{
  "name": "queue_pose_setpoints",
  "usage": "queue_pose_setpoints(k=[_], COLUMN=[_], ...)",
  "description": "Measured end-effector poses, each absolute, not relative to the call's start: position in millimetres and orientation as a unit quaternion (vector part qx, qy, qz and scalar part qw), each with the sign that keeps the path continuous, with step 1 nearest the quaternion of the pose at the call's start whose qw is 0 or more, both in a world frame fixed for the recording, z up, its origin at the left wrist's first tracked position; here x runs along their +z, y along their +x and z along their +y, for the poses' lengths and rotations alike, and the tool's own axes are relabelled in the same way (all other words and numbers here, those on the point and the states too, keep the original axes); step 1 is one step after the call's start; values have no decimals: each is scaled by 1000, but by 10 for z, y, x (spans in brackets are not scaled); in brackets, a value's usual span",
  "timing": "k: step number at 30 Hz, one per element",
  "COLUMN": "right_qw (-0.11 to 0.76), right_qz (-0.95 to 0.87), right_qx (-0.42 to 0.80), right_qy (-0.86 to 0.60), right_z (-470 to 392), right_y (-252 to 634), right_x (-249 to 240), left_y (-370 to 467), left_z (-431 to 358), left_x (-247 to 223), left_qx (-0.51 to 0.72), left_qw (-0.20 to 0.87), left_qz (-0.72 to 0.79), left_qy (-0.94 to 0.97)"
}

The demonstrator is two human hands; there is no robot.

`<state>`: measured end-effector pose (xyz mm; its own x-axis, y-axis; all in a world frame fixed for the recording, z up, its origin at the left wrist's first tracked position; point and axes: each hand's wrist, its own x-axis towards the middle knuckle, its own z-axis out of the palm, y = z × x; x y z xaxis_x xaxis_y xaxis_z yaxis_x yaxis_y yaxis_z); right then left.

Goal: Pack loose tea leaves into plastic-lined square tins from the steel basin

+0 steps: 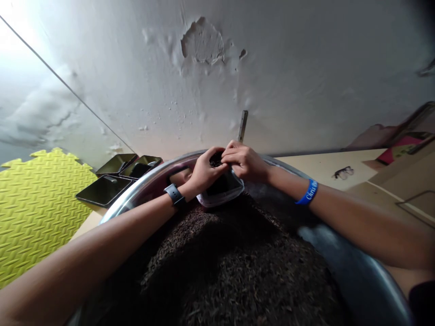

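Note:
My left hand (205, 171), with a dark watch at the wrist, is curled round a small round holder filled with dark loose leaves (216, 159). My right hand (247, 161), with a blue wristband, has its fingers bent together at the rim of that holder; what they pinch, if anything, is hidden. Just below both hands sits a clear plastic tub (220, 197), its inside dark. It rests at the far side of a large metal basin (384, 280) that holds a heap of dark dry leaves, like loose tea (258, 276).
Several black square containers (105, 189) stand left of the basin, beside a yellow foam mat (41, 213). A metal strip (243, 126) rises behind my hands against the peeling wall (204, 43). Glasses (343, 172) and a cardboard box (408, 176) lie on the right.

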<state>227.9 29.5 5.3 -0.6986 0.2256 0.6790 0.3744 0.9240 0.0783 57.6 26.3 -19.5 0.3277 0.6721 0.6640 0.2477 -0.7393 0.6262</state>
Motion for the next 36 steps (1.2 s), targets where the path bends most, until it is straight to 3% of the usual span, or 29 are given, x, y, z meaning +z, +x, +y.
queue_pose_setpoints(k=[7, 16, 27, 36], right_qw=[414, 339, 313, 236], right_qz=[-891, -924, -926, -941], right_qx=[-73, -89, -100, -100], right_qy=[-173, -152, -185, -222], right_z=[238, 236, 182, 152], right_y=[2300, 2249, 2155, 2137], right_x=[139, 104, 114, 160], left_y=[602, 595, 584, 594], left_z=[255, 308, 367, 331], left_x=[-209, -259, -316, -288], left_qx=[520, 536, 533, 509], left_qw=[209, 235, 250, 221], left_qz=[282, 273, 267, 270], left_qy=[779, 764, 763, 787])
